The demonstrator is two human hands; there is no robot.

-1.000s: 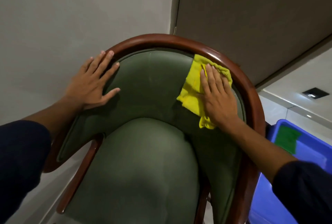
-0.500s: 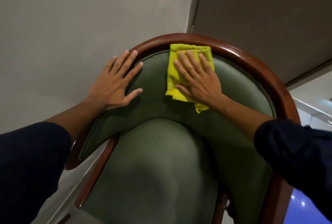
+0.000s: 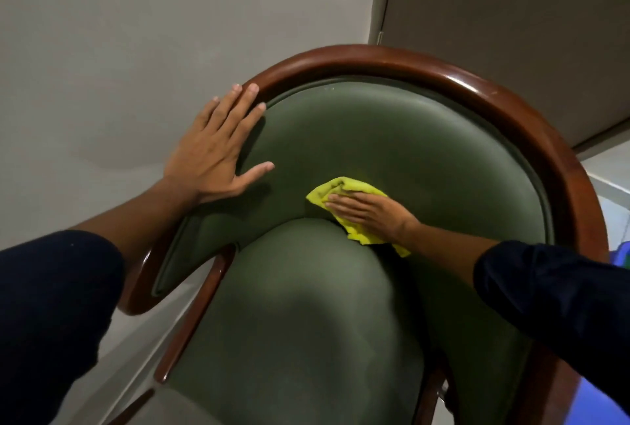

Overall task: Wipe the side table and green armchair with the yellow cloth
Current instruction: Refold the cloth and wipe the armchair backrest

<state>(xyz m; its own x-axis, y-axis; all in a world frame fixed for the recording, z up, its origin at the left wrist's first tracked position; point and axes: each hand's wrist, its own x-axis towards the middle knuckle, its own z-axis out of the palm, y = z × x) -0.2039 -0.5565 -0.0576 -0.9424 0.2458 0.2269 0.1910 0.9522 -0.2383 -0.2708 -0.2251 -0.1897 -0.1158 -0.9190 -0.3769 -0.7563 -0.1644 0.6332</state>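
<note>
Head view: looks down over a green armchair with both arms reaching in.
Armchair: curved green padded backrest inside a glossy brown wooden rim; a rounded green seat cushion fills the lower centre.
Yellow cloth: the yellow cloth lies bunched low on the backrest, just above the seam where backrest meets seat cushion; 1 end sticks out past the fingertips, the other trails below the wrist.
Right hand: the right hand lies flat on the cloth, fingers together and pointing to the left of the picture, palm pressing the cloth against the upholstery; no pinch is visible.
Left hand: the left hand rests open on the left upper part of the backrest, fingers spread, fingertips touching the wooden rim, thumb splayed over the green padding; it holds nothing.
Spacing: the 2 hands are apart, with bare green padding between them.
Sleeves: dark sleeves cover both forearms short of the wrists.
Surroundings: pale wall behind the chair; a blue object shows at the lower right edge, too cropped to identify.
Side table: cannot be made out.
</note>
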